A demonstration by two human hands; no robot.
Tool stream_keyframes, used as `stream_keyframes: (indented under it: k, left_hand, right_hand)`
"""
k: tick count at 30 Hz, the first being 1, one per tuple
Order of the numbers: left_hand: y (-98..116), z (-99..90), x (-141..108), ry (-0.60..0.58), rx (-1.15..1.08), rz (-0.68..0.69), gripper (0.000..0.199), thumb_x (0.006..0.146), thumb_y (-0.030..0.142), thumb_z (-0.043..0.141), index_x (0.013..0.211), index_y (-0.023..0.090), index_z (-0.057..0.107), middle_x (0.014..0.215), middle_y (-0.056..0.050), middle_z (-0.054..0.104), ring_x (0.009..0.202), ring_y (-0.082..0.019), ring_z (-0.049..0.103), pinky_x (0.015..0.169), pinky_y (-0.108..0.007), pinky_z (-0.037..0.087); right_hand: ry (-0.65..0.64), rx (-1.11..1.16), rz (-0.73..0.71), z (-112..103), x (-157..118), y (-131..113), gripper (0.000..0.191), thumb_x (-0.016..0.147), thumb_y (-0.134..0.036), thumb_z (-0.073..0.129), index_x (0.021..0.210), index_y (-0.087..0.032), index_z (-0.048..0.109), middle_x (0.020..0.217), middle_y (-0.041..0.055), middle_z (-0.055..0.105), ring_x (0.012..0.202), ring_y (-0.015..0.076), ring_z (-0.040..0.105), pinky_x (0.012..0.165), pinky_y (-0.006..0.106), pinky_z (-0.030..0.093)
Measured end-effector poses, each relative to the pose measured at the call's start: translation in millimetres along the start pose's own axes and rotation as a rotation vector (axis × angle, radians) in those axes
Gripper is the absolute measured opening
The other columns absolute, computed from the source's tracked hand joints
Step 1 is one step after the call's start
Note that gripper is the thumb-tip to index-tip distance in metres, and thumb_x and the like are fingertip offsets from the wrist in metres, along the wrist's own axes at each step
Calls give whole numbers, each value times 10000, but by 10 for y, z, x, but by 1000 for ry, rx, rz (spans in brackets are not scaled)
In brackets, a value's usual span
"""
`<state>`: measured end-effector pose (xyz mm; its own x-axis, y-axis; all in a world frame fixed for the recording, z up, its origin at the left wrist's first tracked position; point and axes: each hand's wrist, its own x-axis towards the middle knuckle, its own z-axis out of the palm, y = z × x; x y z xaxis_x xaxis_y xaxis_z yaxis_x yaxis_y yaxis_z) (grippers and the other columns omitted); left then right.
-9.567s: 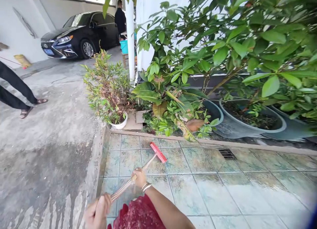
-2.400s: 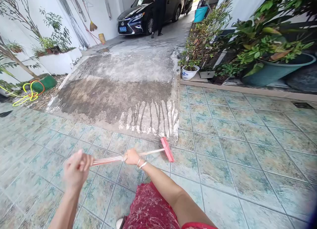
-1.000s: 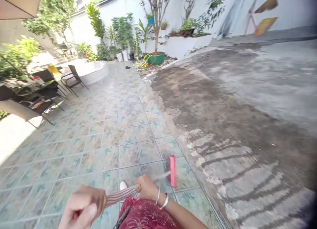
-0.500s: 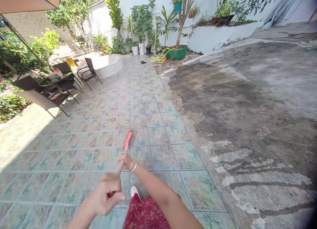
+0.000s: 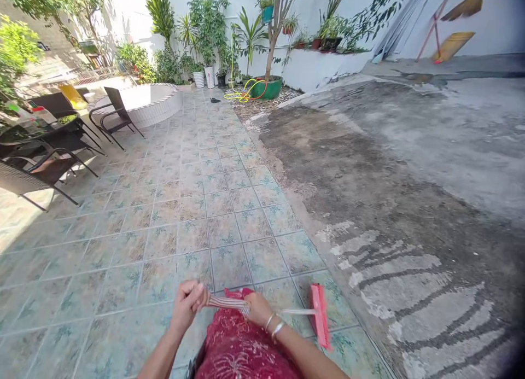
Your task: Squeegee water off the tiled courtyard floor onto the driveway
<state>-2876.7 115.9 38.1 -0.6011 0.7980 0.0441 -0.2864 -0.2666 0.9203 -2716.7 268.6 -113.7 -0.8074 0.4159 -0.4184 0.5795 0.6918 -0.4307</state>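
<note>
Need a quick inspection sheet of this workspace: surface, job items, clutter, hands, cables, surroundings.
Surface: patterned teal floor tiles, bordering a concrete slab with dark patches and whitish streaks.
Job items: long-handled floor tool, striped grip, pale shaft; its red head rests on the tiles near the concrete edge.
Clutter: small dark object on the far tiles; cannot tell what.
Hands: left hand grips the striped end; right hand grips the tool further down.
Cables: nothing seen; a yellow garden hose lies by a green planter.
Surroundings: dark chairs at left, round white basin, potted plants along a white wall.
</note>
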Motion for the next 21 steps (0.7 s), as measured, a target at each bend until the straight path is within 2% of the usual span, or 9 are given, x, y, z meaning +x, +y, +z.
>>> stream_keyframes:
  k: [3,6,9,11,13,16,19,21]
  left_hand:
    - [515,-110,340,-106,3,72,584,924,473,653,519,185,348,419,66,277,405,-81,296,489,-259,299]
    - [1162,-85,702,-305,156,253,480,972,472,564,618,213,368,470,53,277,432,-105,296,482,-279,299]
    - [1679,190,1098,-502,405,374,441,1018,511,458,689,233,364,519,48,242,446,-131,303,489,-312,310]
    - [1849,490,1468,-643,596,419,418,1043,492,398,711,239,368,529,42,260,464,-148,329,506,-324,316]
    - [1826,824,1959,-781,777,457,385,1054,439,406,724,241,378,530,39,320,485,-152,374,513,-315,314]
    - [1445,1240,2843,-891,924,519,414,1056,386,441,680,226,373,527,49,349,474,-121,356,482,-286,265]
    - [924,1437,3682,-899,907,496,513,1035,401,481,578,214,343,494,66,263,437,-95,233,430,-282,178]
    - [703,1479,4127,-861,803,433,521,1007,388,535,544,208,376,476,67,261,427,-90,218,423,-281,155]
  right_hand:
    - [43,6,-49,-171,291,-274,133,784,-259,700,689,-181,753,790,116,786,760,248,714,615,288,345]
    - [161,80,-166,-536,743,-593,146,798,-254,681,673,-188,715,723,89,762,668,216,677,589,296,301]
    - [360,190,-292,-1037,1302,-781,219,821,-224,651,610,-194,601,631,40,689,600,170,601,584,287,284]
    - [472,259,-352,-1424,1732,-790,288,818,-195,648,578,-199,488,587,3,610,583,143,538,595,278,285]
    - [538,310,-360,-1829,2193,-688,368,846,-172,615,570,-211,374,559,-29,510,575,119,473,609,272,285]
    - [606,363,-283,-2369,2847,-335,436,939,-174,505,581,-235,263,557,-54,372,590,103,405,628,270,283]
    - [592,389,-225,-2723,3284,147,450,909,-162,541,573,-241,253,571,-66,331,611,97,374,621,259,283]
    - [541,391,-198,-2858,3402,442,446,809,-127,634,549,-228,286,565,-70,349,614,94,375,600,251,278]
